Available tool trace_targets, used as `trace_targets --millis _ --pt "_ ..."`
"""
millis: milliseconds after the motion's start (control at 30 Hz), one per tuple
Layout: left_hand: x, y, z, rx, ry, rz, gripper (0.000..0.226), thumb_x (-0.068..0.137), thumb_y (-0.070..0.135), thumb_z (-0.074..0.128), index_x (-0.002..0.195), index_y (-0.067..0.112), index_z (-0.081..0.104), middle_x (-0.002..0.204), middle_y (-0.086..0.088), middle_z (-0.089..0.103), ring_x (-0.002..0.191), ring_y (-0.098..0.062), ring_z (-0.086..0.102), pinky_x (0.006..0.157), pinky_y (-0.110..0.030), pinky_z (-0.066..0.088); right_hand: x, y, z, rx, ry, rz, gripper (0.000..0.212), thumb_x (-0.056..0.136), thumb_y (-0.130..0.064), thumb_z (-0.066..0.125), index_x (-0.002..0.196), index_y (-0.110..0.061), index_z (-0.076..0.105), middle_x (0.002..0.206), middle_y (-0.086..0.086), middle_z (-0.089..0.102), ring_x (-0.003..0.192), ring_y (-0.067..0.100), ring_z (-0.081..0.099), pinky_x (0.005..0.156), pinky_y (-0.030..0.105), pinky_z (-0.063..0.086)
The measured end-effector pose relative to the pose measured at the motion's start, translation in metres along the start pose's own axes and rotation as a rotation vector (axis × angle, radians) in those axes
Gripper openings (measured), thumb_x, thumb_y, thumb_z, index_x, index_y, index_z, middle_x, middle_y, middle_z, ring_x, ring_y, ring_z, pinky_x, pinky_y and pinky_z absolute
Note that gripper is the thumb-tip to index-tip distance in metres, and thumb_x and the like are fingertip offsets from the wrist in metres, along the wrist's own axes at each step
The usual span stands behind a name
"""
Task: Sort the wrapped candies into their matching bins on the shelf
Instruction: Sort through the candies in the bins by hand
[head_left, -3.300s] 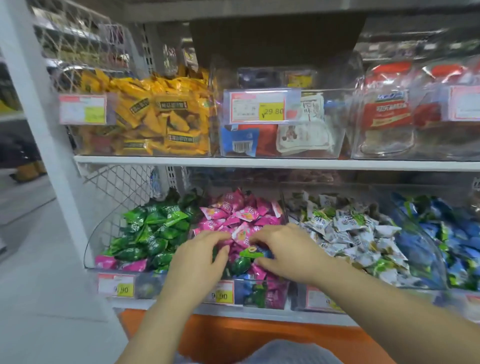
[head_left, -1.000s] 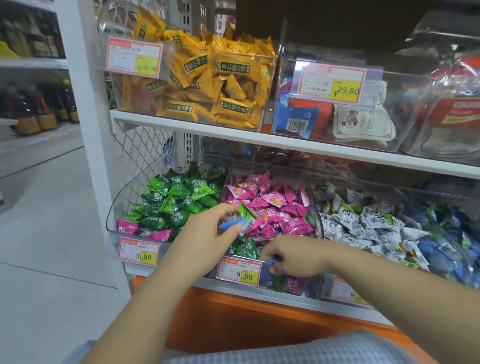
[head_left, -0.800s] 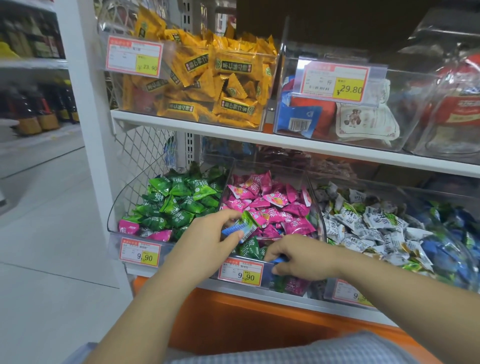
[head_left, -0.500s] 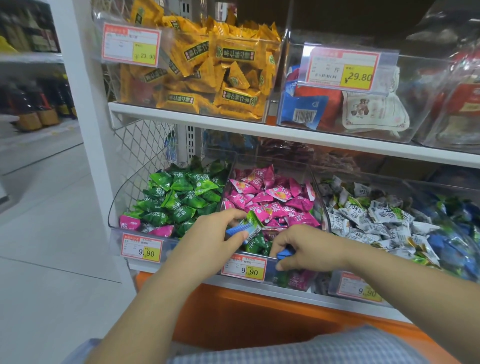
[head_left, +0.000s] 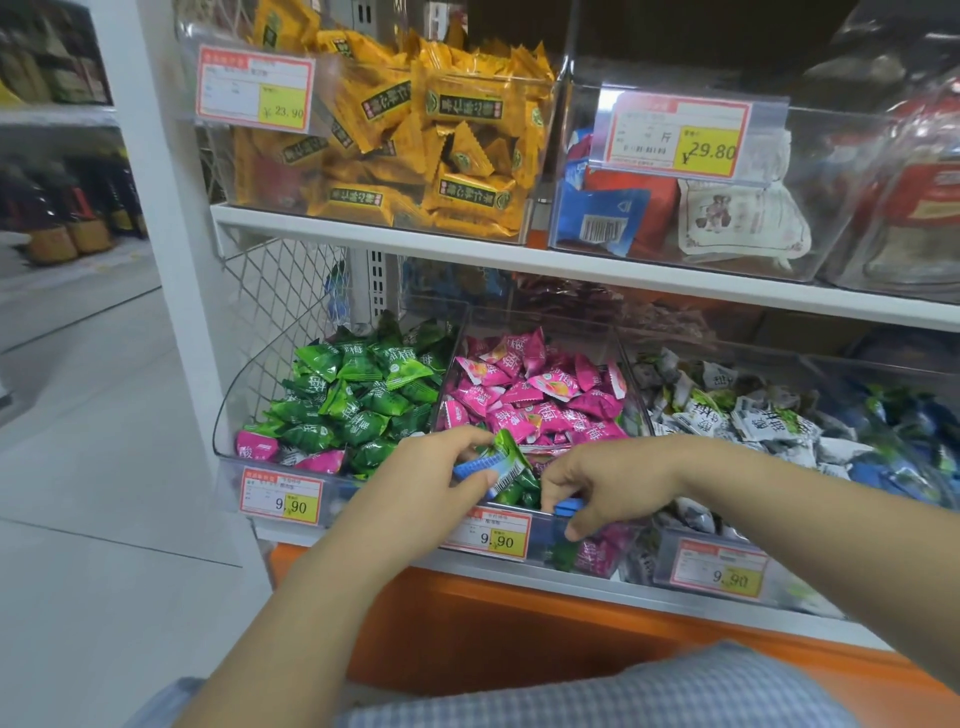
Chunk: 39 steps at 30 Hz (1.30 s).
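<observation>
Below, fingers (head_left: 453, 441) of left hand (head_left: 415, 499) pinch two candies (head_left: 500, 461); right hand (head_left: 615, 480) pinches blue candy (head_left: 568, 506); tag (head_left: 491, 535) reads 9.90.

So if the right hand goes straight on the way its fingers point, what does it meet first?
Probably the green candies at the front of the pink bin, left of the right hand; depth is unclear.

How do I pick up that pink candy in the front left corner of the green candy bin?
Probably from above: the bin is open on top, while its clear front wall blocks a straight reach. The pink candy lies uncovered on top, beside the green candies, so pinch its puffy middle between thumb and finger and lift straight up.
</observation>
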<state>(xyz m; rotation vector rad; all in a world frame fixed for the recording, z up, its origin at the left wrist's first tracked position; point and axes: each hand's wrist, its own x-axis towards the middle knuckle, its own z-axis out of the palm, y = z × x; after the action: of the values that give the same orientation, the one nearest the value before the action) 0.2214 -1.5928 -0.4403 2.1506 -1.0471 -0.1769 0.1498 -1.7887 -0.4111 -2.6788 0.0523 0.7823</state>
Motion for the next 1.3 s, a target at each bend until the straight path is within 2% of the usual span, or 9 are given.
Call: trace_targets --millis 133,233,300,433,600,767,967,1100,1300 --pt "-0.001 0.001 0.0 0.009 -0.011 -0.01 0.039 0.094 0.031 0.055 0.133 0.03 0.049 0.105 0.013 0.055 0.079 -0.001 0.054 0.064 -0.015 0.038 0.0 -0.002 0.007 -0.01 -0.004 0.025 0.026 0.086 -0.019 0.068 0.097 -0.03 0.047 0.087 -0.018 0.048 0.077 0.005 0.047 0.068 0.019 0.037" --pt "0.0 0.002 0.0 0.008 -0.012 -0.018 0.039 0.094 0.031 0.055 0.133 0.03 0.05 0.111 0.01 0.058 0.084 -0.004 0.056 0.07 -0.019 0.037 -0.001 -0.007 0.008 -0.034 -0.039 0.058 0.053 0.085 -0.022 0.069 0.132 -0.027 0.044 0.121 -0.007 0.052 0.105 0.012 0.049 0.09 0.026 0.041" --pt "-0.001 0.002 0.0 0.011 -0.009 -0.021 0.039 0.094 0.031 0.055 0.133 0.03 0.05 0.11 0.01 0.057 0.085 -0.006 0.056 0.071 -0.02 0.036 -0.001 -0.01 0.008 -0.055 -0.081 0.057 0.062 0.086 -0.022 0.068 0.14 -0.029 0.039 0.13 -0.004 0.052 0.112 0.016 0.052 0.098 0.031 0.042" --pt "-0.003 0.003 0.0 0.018 -0.007 -0.022 0.039 0.094 0.031 0.055 0.133 0.029 0.05 0.114 0.008 0.058 0.088 -0.006 0.056 0.072 -0.019 0.036 -0.002 -0.013 0.007 -0.086 -0.111 0.073 0.061 0.086 -0.019 0.067 0.138 -0.031 0.04 0.127 -0.002 0.055 0.108 0.019 0.055 0.097 0.032 0.043" --pt "-0.001 0.002 -0.001 0.013 -0.011 -0.026 0.039 0.095 0.031 0.055 0.133 0.029 0.05 0.102 0.014 0.051 0.086 -0.005 0.056 0.067 -0.018 0.036 -0.004 -0.012 0.0 -0.147 -0.103 0.082 0.049 0.087 -0.016 0.065 0.131 -0.027 0.048 0.11 -0.004 0.054 0.081 0.01 0.053 0.071 0.023 0.041" --pt "0.0 0.001 0.0 0.016 -0.012 -0.03 0.039 0.095 0.032 0.055 0.133 0.03 0.05 0.103 0.013 0.053 0.086 -0.006 0.057 0.072 -0.02 0.039 -0.003 -0.006 -0.002 -0.13 -0.071 0.084 0.041 0.083 -0.018 0.07 0.12 -0.023 0.052 0.096 -0.004 0.056 0.078 0.014 0.052 0.069 0.026 0.041" --pt "-0.001 0.001 0.0 0.026 -0.011 -0.032 0.039 0.094 0.032 0.055 0.133 0.029 0.05 0.1 0.014 0.051 0.088 -0.008 0.059 0.075 -0.021 0.041 0.004 0.001 0.002 0.011 -0.02 0.045 0.035 0.079 -0.018 0.075 0.103 -0.027 0.051 0.102 0.004 0.056 0.08 0.017 0.049 0.072 0.032 0.043" --pt "-0.001 0.001 0.0 0.021 -0.007 -0.031 0.039 0.094 0.033 0.055 0.133 0.03 0.05 0.1 0.015 0.051 0.091 -0.007 0.058 0.076 -0.021 0.041 0.002 0.001 -0.001 -0.021 -0.001 0.046 0.053 0.08 -0.023 0.074 0.128 -0.025 0.051 0.111 -0.002 0.054 0.086 0.013 0.052 0.077 0.023 0.042" --pt "0.001 0.001 0.0 0.008 -0.01 -0.023 0.039 0.095 0.032 0.055 0.133 0.03 0.05 0.099 0.014 0.052 0.082 -0.003 0.056 0.074 -0.022 0.043 -0.005 0.004 -0.008 -0.087 0.134 -0.003 0.044 0.079 -0.036 0.073 0.119 -0.022 0.059 0.094 -0.012 0.054 0.079 0.007 0.052 0.072 0.021 0.043"
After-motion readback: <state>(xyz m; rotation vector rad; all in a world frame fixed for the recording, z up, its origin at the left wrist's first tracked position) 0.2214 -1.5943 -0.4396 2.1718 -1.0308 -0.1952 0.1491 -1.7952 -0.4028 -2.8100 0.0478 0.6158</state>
